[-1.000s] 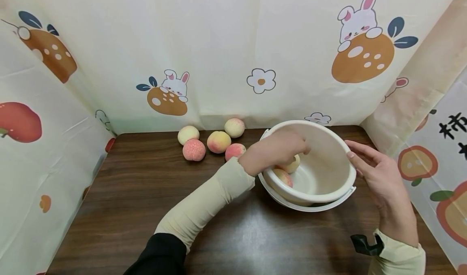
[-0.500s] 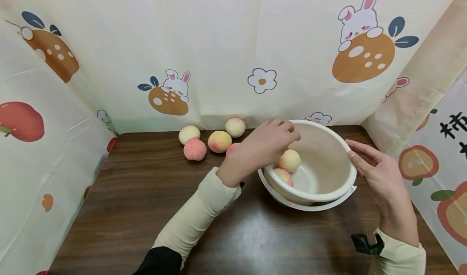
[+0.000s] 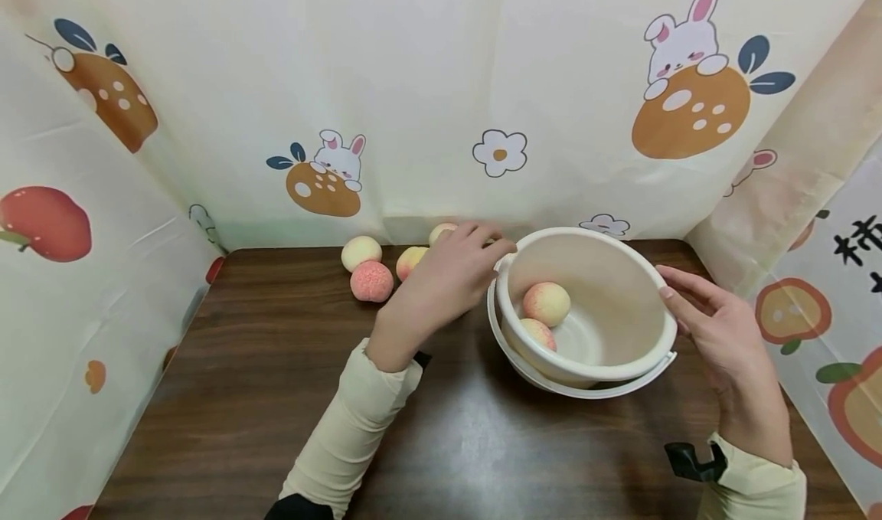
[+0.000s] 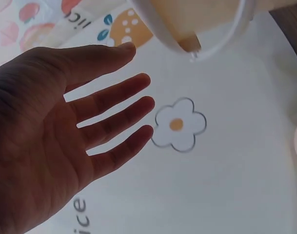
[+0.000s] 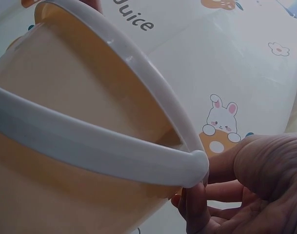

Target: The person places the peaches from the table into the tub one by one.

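Note:
My left hand point(image 3: 444, 275) hovers just left of the bucket, over the peaches at the back of the table. In the left wrist view its palm point(image 4: 46, 131) faces the camera with fingers loosely spread and nothing in it. My right hand point(image 3: 730, 336) pinches the right side of the cream bucket point(image 3: 620, 275), thumb at the rim. The right wrist view shows these fingers point(image 5: 194, 207) at the joint of the white handle point(image 5: 89, 141). Inside the bucket lie two peaches, a pale one point(image 3: 547, 303) and a half-hidden one point(image 3: 540, 334).
Outside the bucket sit a pale peach point(image 3: 361, 253), a pink peach point(image 3: 372, 281), a yellow peach point(image 3: 409, 263) and another pale peach point(image 3: 440, 233), partly behind my left hand. A printed cloth point(image 3: 413, 83) hangs behind the brown table point(image 3: 262, 367) and along its sides.
My left hand has come up out of the bucket and moved left, away from the peaches in it, toward those on the table. The right hand stays on the rim.

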A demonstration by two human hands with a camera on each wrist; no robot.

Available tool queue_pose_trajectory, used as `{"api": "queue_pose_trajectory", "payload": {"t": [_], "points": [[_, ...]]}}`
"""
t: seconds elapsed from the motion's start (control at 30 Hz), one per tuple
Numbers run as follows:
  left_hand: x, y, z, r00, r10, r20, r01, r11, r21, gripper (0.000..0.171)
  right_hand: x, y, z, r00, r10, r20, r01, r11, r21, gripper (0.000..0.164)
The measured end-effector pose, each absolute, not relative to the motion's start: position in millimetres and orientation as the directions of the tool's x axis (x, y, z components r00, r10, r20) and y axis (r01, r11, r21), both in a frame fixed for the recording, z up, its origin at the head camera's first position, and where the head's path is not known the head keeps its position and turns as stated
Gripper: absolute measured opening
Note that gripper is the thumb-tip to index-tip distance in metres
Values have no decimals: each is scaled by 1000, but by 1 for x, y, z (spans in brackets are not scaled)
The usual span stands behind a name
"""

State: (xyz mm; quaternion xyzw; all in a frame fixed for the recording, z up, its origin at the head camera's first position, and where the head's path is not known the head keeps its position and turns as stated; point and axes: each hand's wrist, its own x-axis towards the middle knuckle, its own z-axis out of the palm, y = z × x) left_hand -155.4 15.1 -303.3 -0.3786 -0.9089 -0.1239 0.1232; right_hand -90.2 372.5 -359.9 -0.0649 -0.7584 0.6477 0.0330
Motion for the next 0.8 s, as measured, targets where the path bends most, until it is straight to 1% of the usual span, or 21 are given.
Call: {"api": "queue_pose_trajectory", "payload": {"t": [0.13, 0.3, 0.43, 0.5, 0.8], "points": [[-157, 4, -311, -694, 631, 346, 705, 693, 151, 33, -89, 373, -360, -990, 139, -19, 42, 165, -985, 38], [-157, -6, -325, -718, 594, 364, 679, 713, 175, 41, -89, 372, -359, -991, 132, -12, 34, 162, -986, 36], [-157, -10, -338, -758, 549, 352, 637, 738, 222, 37, -89, 371, -358, -991, 132, -12, 36, 185, -982, 38], [-157, -10, -343, -769, 537, 348, 625, 745, 232, 36, -88, 372, -357, -991, 137, -9, 36, 203, -979, 38], [-159, -8, -365, -798, 516, 311, 585, 788, 194, 35, -87, 372, -359, -991, 130, 16, 20, 272, -962, 40]]}}
